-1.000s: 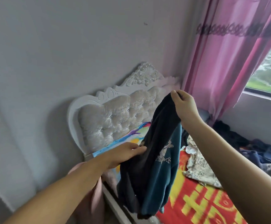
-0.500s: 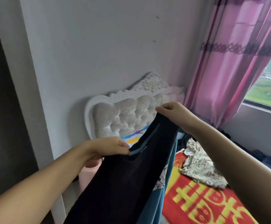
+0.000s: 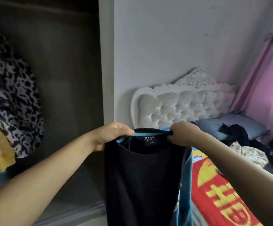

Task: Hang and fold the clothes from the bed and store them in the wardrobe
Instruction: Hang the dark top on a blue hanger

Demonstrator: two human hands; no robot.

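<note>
Both hands (image 3: 146, 137) hold up a limp black velvety top (image 3: 143, 176)

We're in a bedroom at home, and it shows everywhere. Centre right of the frame we've got a white tufted headboard (image 3: 178, 108) against a plain grey wall (image 3: 165, 46). At the lower right, a bed (image 3: 217, 198) with a red and yellow cover, a blue pillow (image 3: 214, 126) and loose clothes (image 3: 249, 152) strewn on it. Pink curtains (image 3: 269, 88) hang at the right edge. On the left we see an open wardrobe (image 3: 67, 79), dark inside, with patterned fabric (image 3: 10, 95) stacked there.
</note>
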